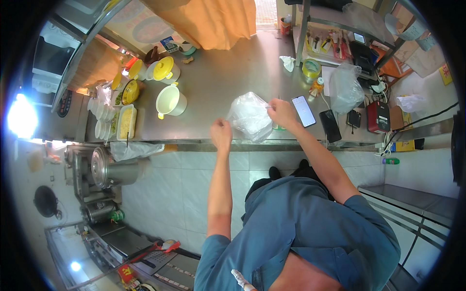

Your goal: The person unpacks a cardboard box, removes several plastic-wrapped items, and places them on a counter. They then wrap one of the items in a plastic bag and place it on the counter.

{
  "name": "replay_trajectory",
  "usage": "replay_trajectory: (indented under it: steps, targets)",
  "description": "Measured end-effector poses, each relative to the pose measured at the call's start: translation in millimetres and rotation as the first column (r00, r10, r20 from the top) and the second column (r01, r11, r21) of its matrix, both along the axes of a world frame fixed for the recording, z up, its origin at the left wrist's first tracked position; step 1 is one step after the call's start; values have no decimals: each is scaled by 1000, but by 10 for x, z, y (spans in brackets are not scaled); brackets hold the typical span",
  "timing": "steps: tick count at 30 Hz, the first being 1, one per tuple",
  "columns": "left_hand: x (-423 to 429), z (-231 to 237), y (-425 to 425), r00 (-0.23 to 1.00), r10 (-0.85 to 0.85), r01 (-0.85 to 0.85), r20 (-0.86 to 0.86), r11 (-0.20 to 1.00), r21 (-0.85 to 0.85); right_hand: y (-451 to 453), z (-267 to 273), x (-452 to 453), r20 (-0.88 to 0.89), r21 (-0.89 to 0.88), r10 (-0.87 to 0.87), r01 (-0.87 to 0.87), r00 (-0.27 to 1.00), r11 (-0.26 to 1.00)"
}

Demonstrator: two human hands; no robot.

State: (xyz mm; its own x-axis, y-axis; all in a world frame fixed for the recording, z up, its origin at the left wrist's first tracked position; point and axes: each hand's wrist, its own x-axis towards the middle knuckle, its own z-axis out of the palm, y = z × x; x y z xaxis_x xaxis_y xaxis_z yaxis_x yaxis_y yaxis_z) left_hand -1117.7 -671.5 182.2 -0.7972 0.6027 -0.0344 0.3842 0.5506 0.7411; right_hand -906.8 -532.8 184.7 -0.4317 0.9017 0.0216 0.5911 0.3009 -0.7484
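Note:
A clear plastic bag point(250, 115), puffed out and crinkled, is between my two hands over the front edge of the steel counter point(218, 80). My right hand point(283, 113) pinches its gathered upper right corner. At the bag's left side, my left hand point(221, 132) has its fingers closed on the edge of the film. Whatever the bag may contain is hard to make out through the film. Just right of my right hand lies a smartphone point(303, 111) with a lit screen. Part of a green-and-white item point(279, 127) shows below my right wrist.
An open white pot point(171, 100), yellow-lidded pots point(166, 70) and a tray of chopped yellow food point(127, 122) stand at left. Rightward are tape rolls point(311, 68), an orange bottle point(316, 87), a dark phone point(330, 126), another plastic bag point(346, 89) and a red box point(378, 117).

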Motion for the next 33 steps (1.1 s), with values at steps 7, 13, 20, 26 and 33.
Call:
replay_trajectory:
  steps: [7,13,20,26,33]
  targets:
    - [292,255,-1,691,-508,599,-514,801,13,-282,255,-222,-56,449,350,-289,935,846]
    - [263,141,-255,543,-744,637,-391,667,-386,-206,94,34,556,190,419,-600,718,777]
    - [323,12,-242,557,-744,706,-369,658,-262,-338,0,250,356,313,429,-538,831,783]
    - [337,159,218,766,-308,411,-564,910,62,-185,187,-358,21,653,112,-99,993,751]
    - [81,19,751,734,-353,228,-581,933,-279,194,131,-851,435,532,-7,-250,900,809]
